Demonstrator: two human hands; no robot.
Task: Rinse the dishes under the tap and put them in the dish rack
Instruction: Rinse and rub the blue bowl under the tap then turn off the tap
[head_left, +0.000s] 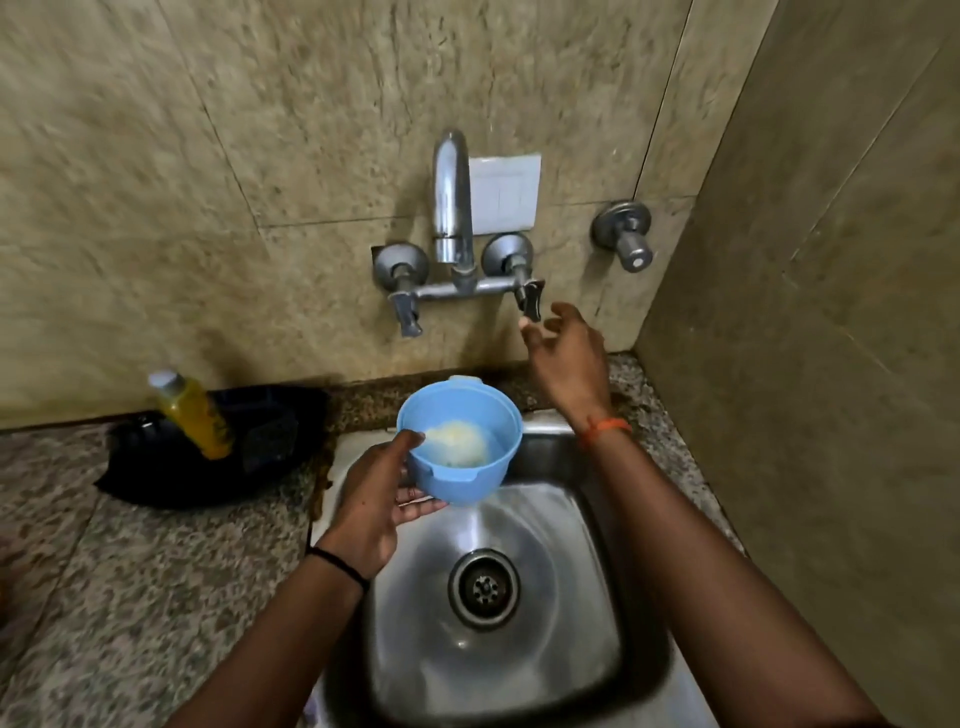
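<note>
Rinse step barely started: left hand (371, 501) gripping a blue cup (460, 441) with pale suds inside, held over the back-left corner of the sink (644, 649). Right hand (563, 358) loose-fingered, just below the right tap handle (529, 300), holding nothing. No water running from the spout (452, 202) yet. Next up, probably: twist that handle, get the cup under the stream. Yellow bottle (195, 415) on the desk, label too blurry to read.

The sink (613, 525) is brushed steel with a dull sheen. The tap (453, 202) is smooth, shiny metal. The cup (467, 483) is matt blue plastic. The counter (130, 571) is speckled polished stone; the wall (208, 156) is mottled beige tile.
</note>
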